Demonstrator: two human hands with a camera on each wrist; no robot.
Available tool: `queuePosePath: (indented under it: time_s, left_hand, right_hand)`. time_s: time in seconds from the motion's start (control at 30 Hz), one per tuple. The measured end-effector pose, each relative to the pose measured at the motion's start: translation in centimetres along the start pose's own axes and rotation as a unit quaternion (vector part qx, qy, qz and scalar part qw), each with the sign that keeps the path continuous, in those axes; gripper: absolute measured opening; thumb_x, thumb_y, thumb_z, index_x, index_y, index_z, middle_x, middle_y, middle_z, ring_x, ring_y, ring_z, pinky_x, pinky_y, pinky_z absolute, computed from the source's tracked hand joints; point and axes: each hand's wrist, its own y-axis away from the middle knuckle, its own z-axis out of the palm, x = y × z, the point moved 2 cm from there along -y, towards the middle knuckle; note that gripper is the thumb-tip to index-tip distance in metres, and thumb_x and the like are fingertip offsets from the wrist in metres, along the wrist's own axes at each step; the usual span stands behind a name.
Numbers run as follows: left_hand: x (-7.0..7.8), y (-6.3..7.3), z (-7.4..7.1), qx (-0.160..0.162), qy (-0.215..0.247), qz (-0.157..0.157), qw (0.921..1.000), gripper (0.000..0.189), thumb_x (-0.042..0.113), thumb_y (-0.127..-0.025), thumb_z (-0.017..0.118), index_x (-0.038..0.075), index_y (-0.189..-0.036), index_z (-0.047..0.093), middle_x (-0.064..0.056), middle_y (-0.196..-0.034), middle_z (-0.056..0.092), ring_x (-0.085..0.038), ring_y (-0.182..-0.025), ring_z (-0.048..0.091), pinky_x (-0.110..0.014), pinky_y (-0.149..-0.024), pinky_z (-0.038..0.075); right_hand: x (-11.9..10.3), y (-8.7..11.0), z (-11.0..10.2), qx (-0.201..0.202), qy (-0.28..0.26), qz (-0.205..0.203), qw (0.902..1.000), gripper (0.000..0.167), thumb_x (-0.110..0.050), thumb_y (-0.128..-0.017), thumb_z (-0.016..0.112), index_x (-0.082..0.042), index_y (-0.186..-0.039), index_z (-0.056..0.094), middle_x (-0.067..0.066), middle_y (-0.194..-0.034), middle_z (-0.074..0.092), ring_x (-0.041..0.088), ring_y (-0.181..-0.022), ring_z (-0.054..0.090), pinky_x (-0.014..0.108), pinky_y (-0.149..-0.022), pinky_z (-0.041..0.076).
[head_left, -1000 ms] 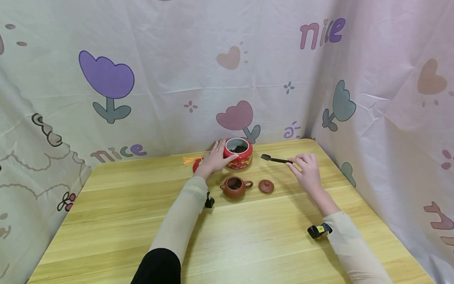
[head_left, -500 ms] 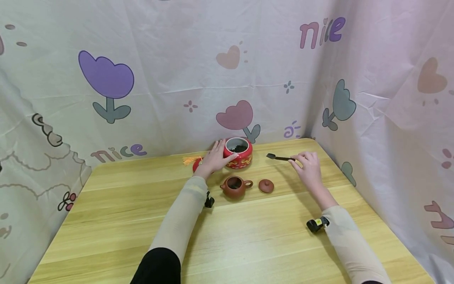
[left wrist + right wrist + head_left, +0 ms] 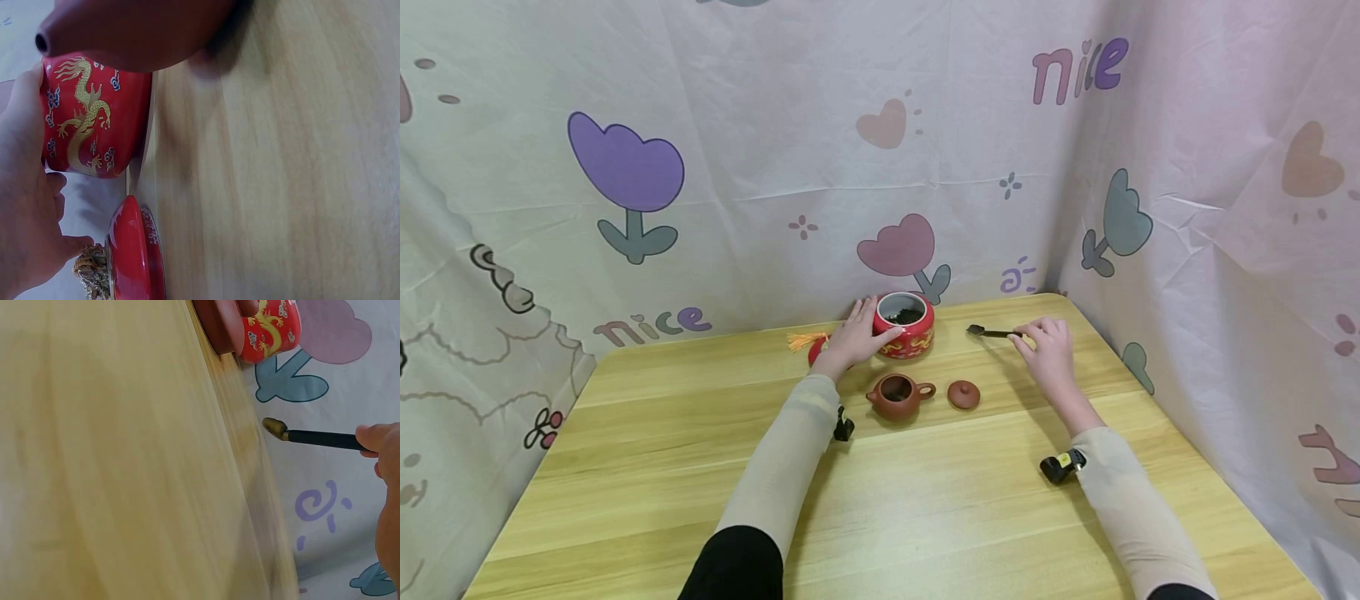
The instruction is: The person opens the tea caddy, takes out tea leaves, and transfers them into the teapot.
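Note:
A red jar (image 3: 907,340) with gold dragons stands at the back of the table, dark tea leaves inside. My left hand (image 3: 853,337) holds its left side, thumb across the front near the rim. In the left wrist view, the jar's red lid (image 3: 131,250) with its knob lies beside that hand. My right hand (image 3: 1048,350) pinches the end of a small black tea scoop (image 3: 322,439) above the table, its head towards the jar. In front of the jar sits a brown clay teapot (image 3: 897,398), uncovered, with something dark inside. Its lid (image 3: 963,394) lies to the right.
The wooden table (image 3: 700,483) meets a patterned cloth (image 3: 760,150) at the back and right. An orange tassel (image 3: 805,340) lies by the jar lid. Black cameras (image 3: 1060,467) are strapped to both wrists.
My right hand has drawn slightly back to the right with the scoop, away from the jar, and its forearm has shifted a little left. My left hand stays on the jar.

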Motion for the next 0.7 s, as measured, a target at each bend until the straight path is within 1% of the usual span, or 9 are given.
queuePosePath:
  time_s: [0.17,0.37,0.43,0.53,0.7]
  left_hand:
    - [0.05,0.05,-0.03,-0.002,0.005,-0.003,1.0,0.104,0.08,-0.085,0.04,0.014,-0.158,0.006,-0.009,-0.166,0.011,-0.028,-0.154,0.006,-0.059,-0.119,0.022]
    - [-0.09,0.03,0.09,-0.007,-0.003,-0.005,1.0,0.106,0.082,-0.084,0.037,0.015,-0.158,0.004,-0.007,-0.166,0.009,-0.027,-0.154,0.005,-0.058,-0.119,0.021]
    - [-0.09,0.04,0.08,-0.004,0.001,-0.004,1.0,0.106,0.082,-0.083,0.038,0.015,-0.158,0.005,-0.007,-0.166,0.01,-0.027,-0.154,0.005,-0.058,-0.119,0.022]
    - [-0.11,0.06,0.06,-0.003,0.003,-0.004,1.0,0.106,0.081,-0.084,0.039,0.015,-0.158,0.005,-0.007,-0.166,0.011,-0.026,-0.154,0.005,-0.059,-0.119,0.022]
    - [-0.18,-0.14,0.21,-0.003,0.002,-0.004,1.0,0.104,0.08,-0.085,0.039,0.015,-0.158,0.004,-0.007,-0.166,0.011,-0.026,-0.154,0.005,-0.058,-0.119,0.021]
  right_hand:
    - [0.15,-0.02,0.4,0.003,0.0,0.015,0.9999,0.016,-0.01,-0.078,0.08,0.001,-0.089,0.073,0.015,-0.084,0.059,0.033,-0.081,0.044,0.047,-0.079,0.033]
    - [0.16,0.04,0.51,-0.006,0.005,0.041,0.9991,0.018,-0.011,-0.078,0.08,0.001,-0.09,0.074,0.017,-0.086,0.06,0.035,-0.082,0.046,0.047,-0.08,0.034]
    - [0.19,0.03,0.53,-0.012,0.013,0.055,0.9983,0.018,-0.012,-0.079,0.079,0.001,-0.091,0.074,0.017,-0.087,0.061,0.035,-0.084,0.047,0.047,-0.081,0.035]
    - [0.26,0.04,0.57,-0.032,0.033,0.083,0.9954,0.019,-0.016,-0.082,0.078,-0.001,-0.094,0.074,0.016,-0.092,0.061,0.035,-0.087,0.047,0.047,-0.082,0.035]
    - [0.33,0.06,0.57,-0.078,0.067,0.124,0.9869,0.019,-0.019,-0.086,0.074,-0.003,-0.096,0.073,0.014,-0.096,0.058,0.033,-0.092,0.045,0.047,-0.083,0.035]
